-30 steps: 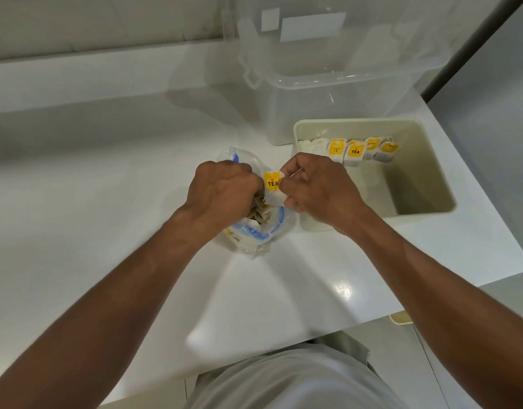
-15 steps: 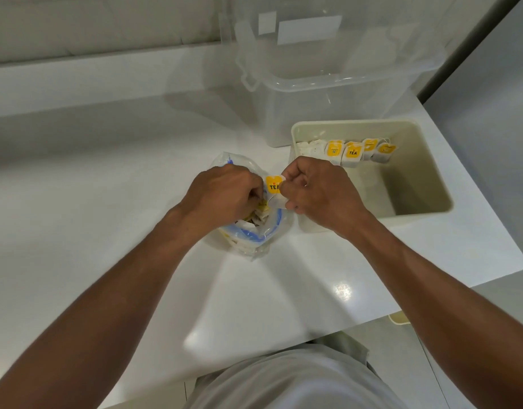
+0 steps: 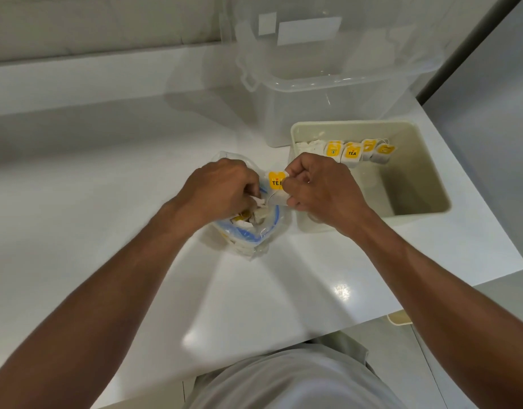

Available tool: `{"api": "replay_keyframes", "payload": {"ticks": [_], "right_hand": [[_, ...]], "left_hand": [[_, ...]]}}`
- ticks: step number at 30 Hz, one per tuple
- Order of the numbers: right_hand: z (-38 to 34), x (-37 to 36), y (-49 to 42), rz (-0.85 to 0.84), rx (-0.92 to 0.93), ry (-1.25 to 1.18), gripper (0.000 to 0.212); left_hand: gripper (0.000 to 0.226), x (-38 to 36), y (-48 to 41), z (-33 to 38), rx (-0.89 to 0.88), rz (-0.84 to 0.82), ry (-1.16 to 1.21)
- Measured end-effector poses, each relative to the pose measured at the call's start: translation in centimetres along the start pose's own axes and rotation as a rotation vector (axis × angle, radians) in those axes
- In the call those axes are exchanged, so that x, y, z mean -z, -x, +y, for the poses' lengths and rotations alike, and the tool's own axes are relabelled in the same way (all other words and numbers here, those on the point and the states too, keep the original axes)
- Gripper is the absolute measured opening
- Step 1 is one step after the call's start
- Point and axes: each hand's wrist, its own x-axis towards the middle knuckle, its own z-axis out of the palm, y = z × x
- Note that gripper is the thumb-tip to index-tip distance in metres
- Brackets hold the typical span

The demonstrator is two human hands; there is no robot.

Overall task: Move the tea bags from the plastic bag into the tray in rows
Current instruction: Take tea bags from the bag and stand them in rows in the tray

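Pinching a tea bag [image 3: 275, 184] with a yellow TEA tag, right hand [image 3: 322, 190] fingers [image 3: 295, 178] closed on it, just above the plastic bag [image 3: 254, 234] mouth. Left hand [image 3: 222, 193] fingers [image 3: 248, 187] are curled into that mouth, just left of the held one; cannot tell what they grip. Loose tea bags [image 3: 256, 216] sit under both sets of fingers. Tray [image 3: 431, 184] is right of the right fingers, with a row of tea bags [image 3: 351, 152] along its far wall. Clear bin [image 3: 328, 107] is beyond, on the tabletop [image 3: 107, 187].
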Motion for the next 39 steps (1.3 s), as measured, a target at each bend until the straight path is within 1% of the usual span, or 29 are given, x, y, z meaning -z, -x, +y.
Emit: {"api": "replay_keyframes", "payload": {"ticks": [5, 9, 14, 17, 19, 20, 21, 22, 23, 26, 27, 29, 31, 33, 34, 36, 37, 39], "right_hand": [[-0.1, -0.2, 0.0, -0.019, 0.0, -0.016, 0.007], [-0.2, -0.3, -0.1, -0.022, 0.005, -0.003, 0.009], [-0.2, -0.4, 0.0, -0.008, 0.019, 0.014, 0.011], [-0.1, -0.3, 0.0, -0.01, 0.013, -0.051, 0.009], [-0.1, -0.3, -0.1, -0.036, 0.001, -0.104, 0.005], [-0.1, -0.3, -0.1, -0.048, -0.011, -0.124, 0.004], [-0.1, -0.3, -0.1, -0.057, -0.021, -0.137, 0.005], [-0.1, -0.3, -0.1, -0.063, -0.027, -0.144, 0.006], [-0.1, -0.3, -0.2, -0.068, -0.027, -0.147, 0.006], [0.0, -0.4, -0.3, -0.07, -0.013, -0.172, 0.005], [0.0, -0.4, -0.3, -0.063, -0.008, -0.18, 0.005], [-0.1, -0.3, -0.3, -0.055, 0.001, -0.21, 0.008], [-0.3, -0.2, -0.2, -0.087, -0.004, -0.274, 0.013], [-0.5, -0.2, -0.1, -0.134, -0.002, -0.322, 0.013], [-0.6, -0.3, 0.0, -0.147, 0.01, -0.328, 0.012], [-0.6, -0.4, 0.1, -0.181, 0.045, -0.332, 0.011], [-0.6, -0.3, 0.2, -0.235, 0.069, -0.338, 0.01], [-0.8, 0.1, 0.6, -0.448, 0.105, -0.385, 0.01]], "left_hand": [[0.006, 2.2, 0.1, -0.7, -0.033, -0.084, 0.047], [0.007, 3.3, 0.4, -1.0, -0.061, -0.084, 0.071], [0.012, 4.2, 0.6, -0.9, -0.001, -0.076, 0.085], [0.005, 4.8, 0.8, -0.7, 0.037, -0.094, 0.158], [0.02, 5.1, 1.0, -0.4, 0.061, -0.106, 0.221], [0.024, 5.0, 1.0, -0.2, 0.061, -0.102, 0.235], [0.019, 4.8, 0.9, -0.1, 0.058, -0.093, 0.228], [0.009, 4.7, 0.9, 0.0, 0.05, -0.083, 0.208], [0.008, 4.5, 0.8, 0.1, 0.045, -0.071, 0.193], [0.032, 4.4, 0.9, 0.0, 0.059, -0.072, 0.245], [0.037, 4.4, 0.9, 0.0, 0.072, -0.063, 0.281], [0.038, 4.6, 0.9, -0.2, 0.11, -0.013, 0.354], [0.031, 4.8, 0.9, -0.5, 0.119, 0.059, 0.378], [0.018, 4.7, 0.9, -0.8, 0.118, 0.129, 0.397], [0.013, 4.5, 0.9, -1.0, 0.121, 0.144, 0.431], [0.011, 4.0, 1.0, -1.3, 0.127, 0.144, 0.547], [0.012, 3.7, 1.0, -1.5, 0.131, 0.139, 0.608], [0.016, 3.4, 1.2, -1.6, 0.13, 0.119, 0.708]]}}
